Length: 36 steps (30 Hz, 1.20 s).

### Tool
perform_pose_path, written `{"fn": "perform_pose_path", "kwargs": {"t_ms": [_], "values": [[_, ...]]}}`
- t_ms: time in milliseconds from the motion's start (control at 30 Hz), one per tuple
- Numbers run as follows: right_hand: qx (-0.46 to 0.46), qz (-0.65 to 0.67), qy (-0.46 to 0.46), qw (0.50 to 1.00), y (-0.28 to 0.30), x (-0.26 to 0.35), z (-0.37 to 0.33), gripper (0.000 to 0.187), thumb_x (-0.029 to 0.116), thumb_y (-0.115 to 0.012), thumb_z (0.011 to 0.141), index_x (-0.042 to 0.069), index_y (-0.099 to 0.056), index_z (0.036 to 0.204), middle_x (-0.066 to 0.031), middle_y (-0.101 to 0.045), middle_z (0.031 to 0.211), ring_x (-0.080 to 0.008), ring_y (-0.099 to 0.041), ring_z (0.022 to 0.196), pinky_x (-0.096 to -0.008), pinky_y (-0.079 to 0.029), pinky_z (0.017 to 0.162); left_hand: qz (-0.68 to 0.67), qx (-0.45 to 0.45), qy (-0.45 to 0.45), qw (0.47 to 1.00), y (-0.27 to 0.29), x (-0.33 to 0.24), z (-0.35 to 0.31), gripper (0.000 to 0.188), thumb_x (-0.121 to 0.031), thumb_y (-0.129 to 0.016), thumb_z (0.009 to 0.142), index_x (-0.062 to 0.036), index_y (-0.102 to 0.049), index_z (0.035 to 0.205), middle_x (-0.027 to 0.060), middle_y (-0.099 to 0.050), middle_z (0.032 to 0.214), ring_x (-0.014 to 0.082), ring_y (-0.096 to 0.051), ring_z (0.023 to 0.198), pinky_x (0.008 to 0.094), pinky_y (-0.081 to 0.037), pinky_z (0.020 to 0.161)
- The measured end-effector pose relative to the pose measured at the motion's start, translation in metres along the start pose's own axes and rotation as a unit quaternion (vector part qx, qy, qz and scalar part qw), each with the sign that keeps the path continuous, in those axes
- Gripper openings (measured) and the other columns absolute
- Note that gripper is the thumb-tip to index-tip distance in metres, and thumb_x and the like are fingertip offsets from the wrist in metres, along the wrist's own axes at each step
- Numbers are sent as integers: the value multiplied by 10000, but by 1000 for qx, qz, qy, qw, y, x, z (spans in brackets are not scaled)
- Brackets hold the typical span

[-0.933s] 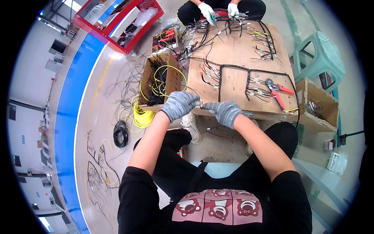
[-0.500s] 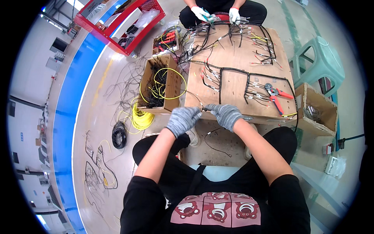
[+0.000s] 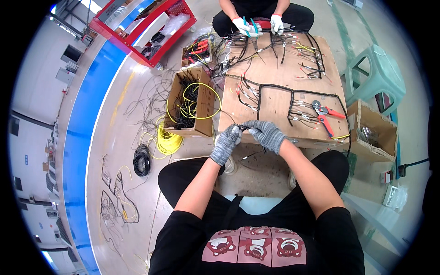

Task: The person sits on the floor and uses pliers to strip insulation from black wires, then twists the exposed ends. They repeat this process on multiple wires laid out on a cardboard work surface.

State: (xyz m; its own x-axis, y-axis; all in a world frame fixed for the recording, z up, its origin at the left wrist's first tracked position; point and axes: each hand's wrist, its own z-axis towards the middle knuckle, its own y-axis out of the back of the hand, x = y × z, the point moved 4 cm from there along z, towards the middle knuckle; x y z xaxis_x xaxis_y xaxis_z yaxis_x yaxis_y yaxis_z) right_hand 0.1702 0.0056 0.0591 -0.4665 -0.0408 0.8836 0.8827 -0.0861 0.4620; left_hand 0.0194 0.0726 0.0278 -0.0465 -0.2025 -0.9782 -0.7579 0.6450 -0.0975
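— What are the person's two hands doing?

— Both wear grey knit gloves and meet at the near edge of the wooden worktop (image 3: pixel 275 98). The left hand (image 3: pixel 225 144) is curled closed around the end of a thin black wire (image 3: pixel 241 127), and the right hand (image 3: pixel 267 134) pinches the same wire from the other side, fingertips almost touching the left ones.

— Where does that wire sit?

— Just above the worktop's front edge, between the two hands. Another loose dark wire (image 3: pixel 253 155) hangs below them over the floor.

— What lies on the board?

— A black wire harness (image 3: pixel 275 87) is laid out in branching runs across it. Red-handled pliers (image 3: pixel 326 118) rest on the right part, well apart from the hands.

— And around it?

— Left of the worktop stands an open cardboard box (image 3: pixel 204 107) holding black and yellow wires; a coil of yellow wire (image 3: pixel 167 142) and a coil of black cable (image 3: pixel 141 160) lie on the floor beside it. A smaller cardboard box (image 3: pixel 373 126) sits at the right, with a pale green stool (image 3: pixel 378 73) behind it.

— Anyone else?

— At the far edge a second person's white-gloved hands (image 3: pixel 259 25) touch the harness. A red crate (image 3: pixel 146 27) stands far left.
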Motion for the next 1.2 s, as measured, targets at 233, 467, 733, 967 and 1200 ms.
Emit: {"fn": "perform_pose_path", "kwargs": {"t_ms": [233,467,733,967,1200], "values": [[23,-240,-70,968,-3,26,-4,306,199,-456,909,210,-539,1203,-155,-637,855,-342,-608,732,-427,-483,644,51,-68,49,995,0,-13,-6,169,-165,-498,929,-62,-601,1014,-11,-599,745,37,-431,542,182,-351,480],[38,-317,-58,946,-12,17,-4,296,123,-429,879,121,-502,1166,-166,-634,951,-322,-633,826,-428,-500,681,98,-128,-19,987,0,-7,1,214,-235,-512,927,-54,-615,875,-10,-565,663,50,-443,564,203,-361,517],[-51,-193,-41,979,-2,3,-15,282,230,-489,881,112,-571,1124,-148,-609,1031,-319,-582,956,-408,-486,781,-26,-136,27,990,7,-15,9,205,-286,-528,919,-111,-633,897,-79,-495,606,-2,-369,445,151,-279,398],[-66,-217,20,974,-10,13,-16,256,177,-456,897,122,-589,1109,-144,-623,998,-320,-604,851,-400,-496,731,-62,-190,64,978,0,-4,9,207,-298,-484,939,-138,-598,873,-81,-484,598,3,-359,432,153,-283,380],[-16,-288,-26,957,-16,13,-9,328,153,-425,885,146,-523,1198,-137,-613,1019,-308,-611,860,-407,-499,733,-117,-202,66,970,-7,-8,10,189,-271,-455,942,-122,-568,913,-65,-463,586,10,-352,434,163,-286,387]]}}
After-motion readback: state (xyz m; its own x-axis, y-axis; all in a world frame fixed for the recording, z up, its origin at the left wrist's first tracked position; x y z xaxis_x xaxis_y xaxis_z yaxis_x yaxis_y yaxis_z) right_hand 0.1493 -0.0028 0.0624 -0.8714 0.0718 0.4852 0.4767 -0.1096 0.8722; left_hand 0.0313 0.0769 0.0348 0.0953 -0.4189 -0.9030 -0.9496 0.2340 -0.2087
